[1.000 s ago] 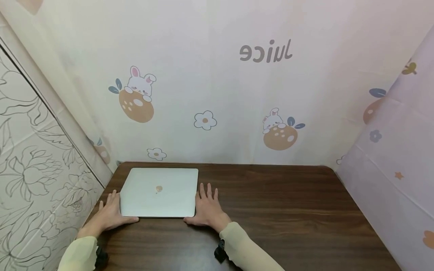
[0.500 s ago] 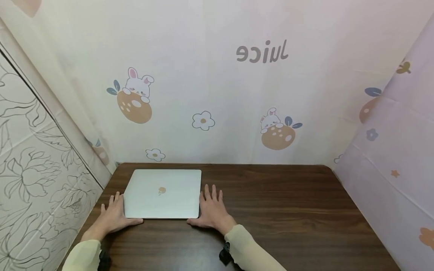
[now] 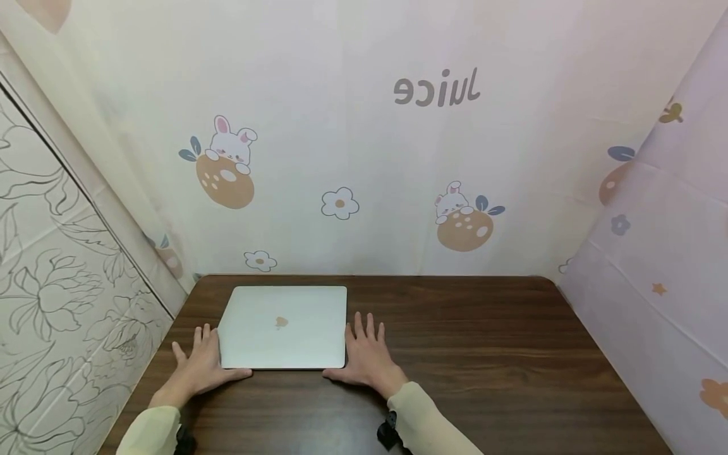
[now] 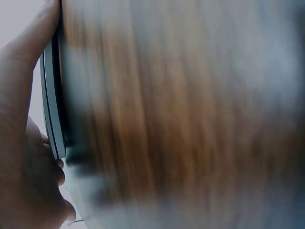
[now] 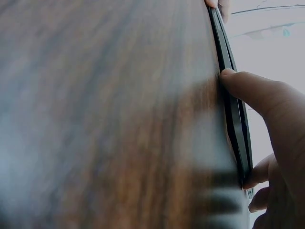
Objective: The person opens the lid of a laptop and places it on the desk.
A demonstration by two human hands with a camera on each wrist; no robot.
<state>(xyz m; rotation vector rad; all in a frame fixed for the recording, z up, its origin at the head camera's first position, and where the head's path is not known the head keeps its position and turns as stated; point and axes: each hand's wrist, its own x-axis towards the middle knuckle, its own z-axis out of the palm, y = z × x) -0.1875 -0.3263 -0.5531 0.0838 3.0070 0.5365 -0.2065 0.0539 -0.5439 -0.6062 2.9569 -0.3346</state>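
A closed silver laptop with a small logo on its lid lies flat on the dark wooden table. Along its left side rests my left hand, fingers spread and thumb laid along the front edge. My right hand touches the right side in a mirrored way, its fingers pointing away from me. In the left wrist view the laptop's thin edge lies close to the palm and thumb. The right wrist view has the thumb pressing the laptop's front edge.
The wooden table extends to the right of the laptop. A pale curtain printed with rabbits and flowers hangs behind the table. To the left stands a panel with line-drawn flowers, and another patterned cloth hangs at the right.
The laptop has slid to the right across the table, with both hands moving along at its sides. The head view has shifted slightly too.
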